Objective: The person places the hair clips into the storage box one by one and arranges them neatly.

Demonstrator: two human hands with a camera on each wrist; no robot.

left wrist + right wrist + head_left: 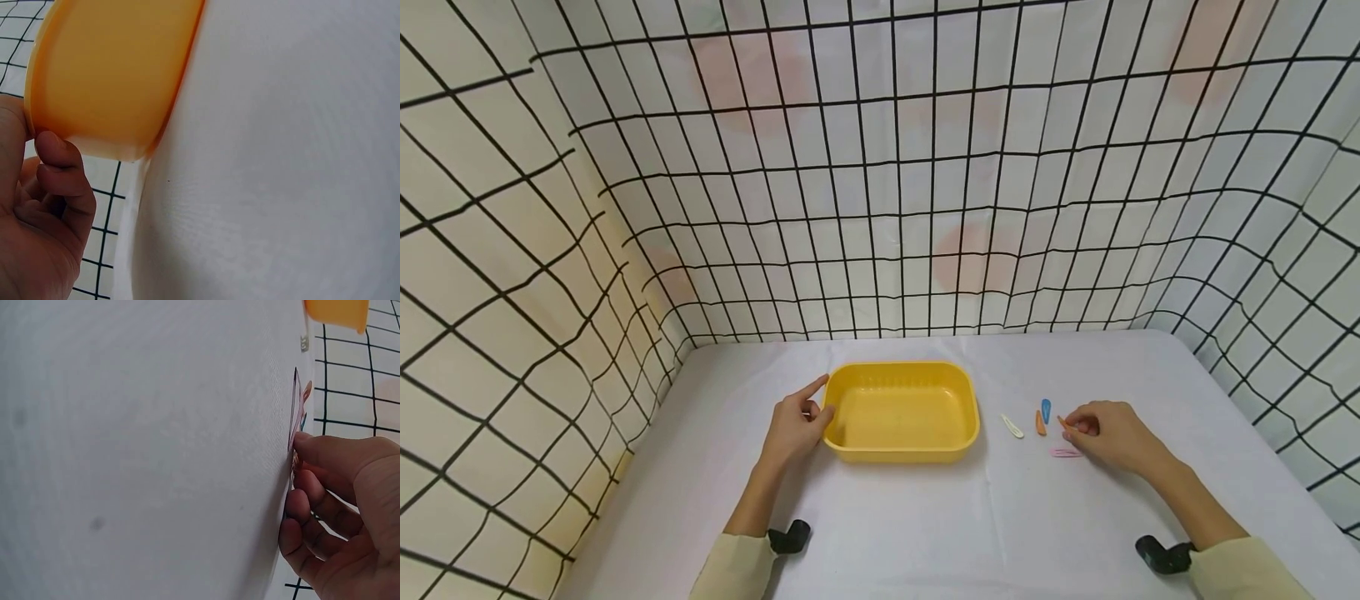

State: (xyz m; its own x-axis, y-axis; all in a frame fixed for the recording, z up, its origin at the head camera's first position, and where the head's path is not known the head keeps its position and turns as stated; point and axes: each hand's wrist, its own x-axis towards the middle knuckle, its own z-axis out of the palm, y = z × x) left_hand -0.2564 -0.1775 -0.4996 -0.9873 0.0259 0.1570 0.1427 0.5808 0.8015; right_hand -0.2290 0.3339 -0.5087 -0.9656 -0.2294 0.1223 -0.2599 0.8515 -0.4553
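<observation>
A shallow yellow plastic tray (898, 410) stands on the white cloth. My left hand (793, 430) grips its left rim, thumb over the edge and the other fingers along the outside. To the tray's right lie several snap hair clips. At the right of this group, my right hand (1111, 433) pinches an orange hair clip (1063, 422) close to the cloth. Just left of it are another orange hair clip (1040, 423) and a blue hair clip (1046, 410). A pink hair clip (1065, 453) lies nearer me, and a cream hair clip (1012, 427) lies closest to the tray.
White cloth covers the table (910, 525). Black-gridded white sheeting (917, 192) rises behind the table and along both sides. A black wrist device (789, 537) sits by the left sleeve, and another black device (1165, 555) by the right one.
</observation>
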